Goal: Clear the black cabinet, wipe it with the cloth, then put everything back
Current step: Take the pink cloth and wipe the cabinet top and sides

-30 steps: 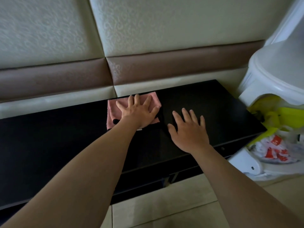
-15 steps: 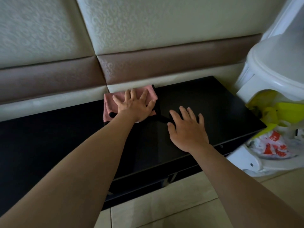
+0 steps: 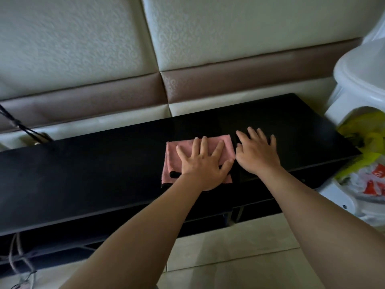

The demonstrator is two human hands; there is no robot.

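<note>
The long black cabinet (image 3: 83, 174) stands against a padded wall, its glossy top bare except for a folded pink cloth (image 3: 177, 155) right of the middle. My left hand (image 3: 205, 163) lies flat on the cloth with fingers spread, pressing it onto the top. Just to the right, my right hand (image 3: 257, 153) rests flat on the bare cabinet top, fingers apart, its thumb side almost touching the cloth's right edge.
A white plastic stool (image 3: 362, 74) stands at the cabinet's right end, with a yellow bag (image 3: 366, 142) and a white bag with red print (image 3: 373, 184) beneath it. A black cable (image 3: 20, 126) runs down at the far left. Cords (image 3: 18, 253) hang under the cabinet's left part.
My left hand has drawn the cloth from the back edge toward the middle of the top. My right hand now sits close beside the cloth. The view has shifted left.
</note>
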